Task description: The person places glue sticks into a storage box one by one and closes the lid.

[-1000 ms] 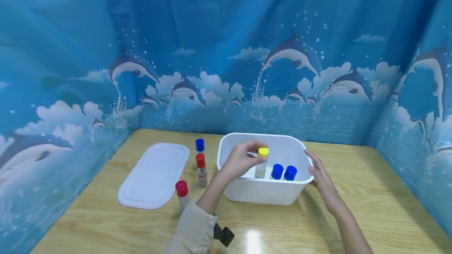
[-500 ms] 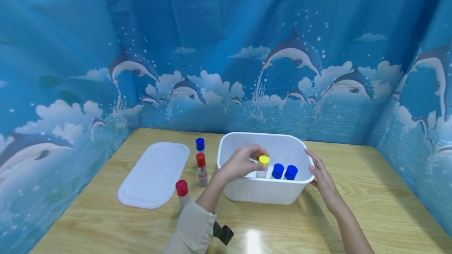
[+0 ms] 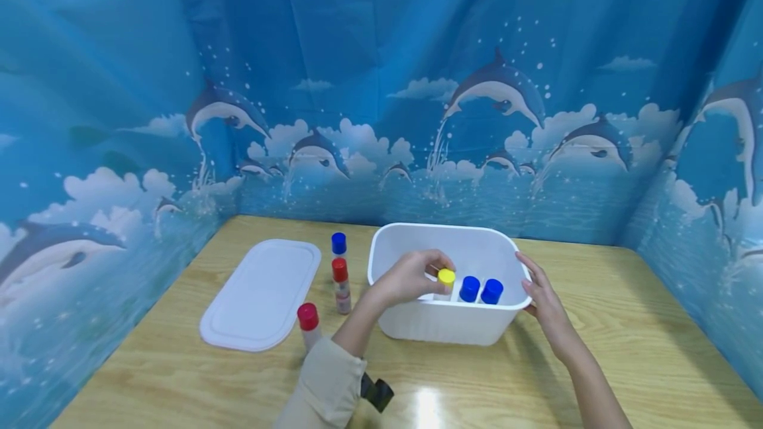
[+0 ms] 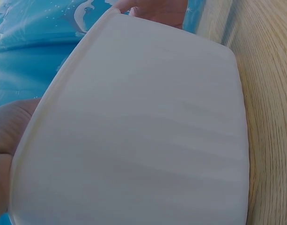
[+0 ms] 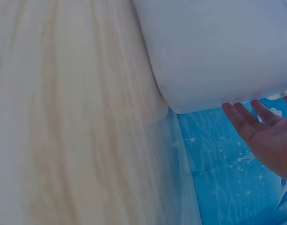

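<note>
My left hand reaches over the near rim of a white plastic bin. Its fingers and thumb pinch a small tube with a yellow cap, upright inside the bin; its lower part is hidden by the near wall. Two blue-capped tubes stand side by side just right of it. At the bin's right end my right hand holds the rim, thumb over the edge and fingers along the outer wall. In the right wrist view, fingertips touch that wall. The left wrist view is mostly bin wall.
A white lid lies flat on the wooden table at the left. Between lid and bin stand a blue-capped tube, a red-capped tube and a thicker red-capped one beside my left forearm. A dolphin-print curtain surrounds the table.
My left hand has lowered the yellow-capped tube deeper into the bin, and its cap now sits beside the blue caps at about their height. My right hand stays at the bin's rim.
</note>
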The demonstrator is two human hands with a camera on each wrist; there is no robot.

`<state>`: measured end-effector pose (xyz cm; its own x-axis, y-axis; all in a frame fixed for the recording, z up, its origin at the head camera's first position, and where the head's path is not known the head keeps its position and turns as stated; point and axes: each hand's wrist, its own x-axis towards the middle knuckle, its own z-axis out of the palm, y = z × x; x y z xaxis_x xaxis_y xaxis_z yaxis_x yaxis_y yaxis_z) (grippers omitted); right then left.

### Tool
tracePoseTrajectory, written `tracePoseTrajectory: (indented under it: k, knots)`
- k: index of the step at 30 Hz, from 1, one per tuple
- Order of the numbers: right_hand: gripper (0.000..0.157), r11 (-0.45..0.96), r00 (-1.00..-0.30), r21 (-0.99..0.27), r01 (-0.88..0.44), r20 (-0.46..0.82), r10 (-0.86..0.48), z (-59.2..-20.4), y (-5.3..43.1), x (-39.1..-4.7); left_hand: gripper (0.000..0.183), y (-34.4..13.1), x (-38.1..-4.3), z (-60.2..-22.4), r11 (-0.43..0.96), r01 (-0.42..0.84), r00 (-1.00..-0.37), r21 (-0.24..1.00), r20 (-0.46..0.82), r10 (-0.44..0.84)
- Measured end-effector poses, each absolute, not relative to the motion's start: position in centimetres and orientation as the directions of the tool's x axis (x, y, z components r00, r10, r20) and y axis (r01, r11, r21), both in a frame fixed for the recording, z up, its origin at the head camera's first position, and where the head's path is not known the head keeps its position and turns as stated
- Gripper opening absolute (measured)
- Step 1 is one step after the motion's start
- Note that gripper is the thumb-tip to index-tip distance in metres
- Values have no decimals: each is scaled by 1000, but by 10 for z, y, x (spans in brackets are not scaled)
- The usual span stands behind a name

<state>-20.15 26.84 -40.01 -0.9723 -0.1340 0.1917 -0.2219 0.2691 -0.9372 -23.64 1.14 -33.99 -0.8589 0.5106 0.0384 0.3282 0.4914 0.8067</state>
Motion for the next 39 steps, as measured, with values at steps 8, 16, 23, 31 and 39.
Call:
tracePoseTrajectory:
  k: [8,16,23,31,39]
  knots:
    - [50,265,-972,-938,-222,191,-137,-400,268,-201,23,11,-236,-339,497,358,-834,791,30,552]
    - [51,265,-973,-939,-217,187,-132,-400,269,-202,22,12,-237,-339,520,375,-823,768,17,568]
    - [51,261,-973,-941,-215,185,-136,-399,268,-201,22,12,-236,-339,532,367,-824,763,1,567]
    - [51,259,-974,-943,-210,180,-136,-398,268,-201,22,12,-236,-340,525,377,-816,763,6,578]
    - [51,262,-974,-942,-209,177,-140,-399,268,-200,22,12,-236,-340,523,385,-809,760,5,588]
